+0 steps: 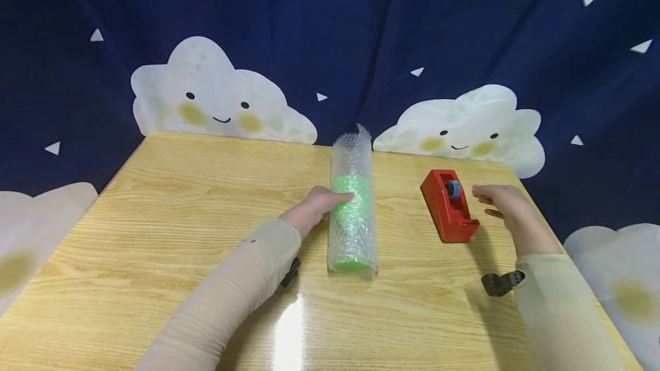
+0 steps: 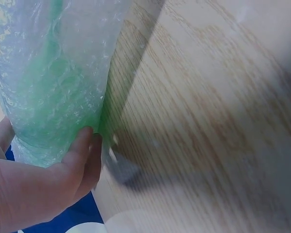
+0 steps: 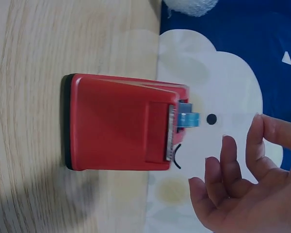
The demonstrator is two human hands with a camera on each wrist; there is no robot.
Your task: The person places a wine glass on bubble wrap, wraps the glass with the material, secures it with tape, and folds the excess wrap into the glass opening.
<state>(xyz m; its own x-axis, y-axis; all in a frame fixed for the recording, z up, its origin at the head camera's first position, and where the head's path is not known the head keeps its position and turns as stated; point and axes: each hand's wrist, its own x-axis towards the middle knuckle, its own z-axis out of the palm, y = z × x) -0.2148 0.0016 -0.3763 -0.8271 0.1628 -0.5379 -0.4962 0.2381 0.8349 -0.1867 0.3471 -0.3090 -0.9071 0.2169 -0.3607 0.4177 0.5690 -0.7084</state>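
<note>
A green object wrapped in clear bubble wrap (image 1: 354, 233) lies lengthwise on the table, forming a long roll. My left hand (image 1: 321, 202) grips its left side, thumb on top; in the left wrist view, fingers (image 2: 82, 150) curl against the wrap. To the right stands a red tape dispenser (image 1: 446, 208) with a small blue-cored tape roll (image 1: 454, 189). Just right of it, my right hand (image 1: 502, 202) is raised. In the right wrist view, its thumb and index fingertip meet, pinching a faint clear strip of tape (image 3: 233, 116) that runs from the roll; the other fingers are loosely bent.
The wooden table (image 1: 206, 199) ends at a dark blue curtain (image 1: 350, 33) printed with smiling clouds and white triangles. The far end of the wrapped roll reaches the table's back edge. Small black devices sit at both wrists, one a wrist camera (image 1: 500, 284) on the right.
</note>
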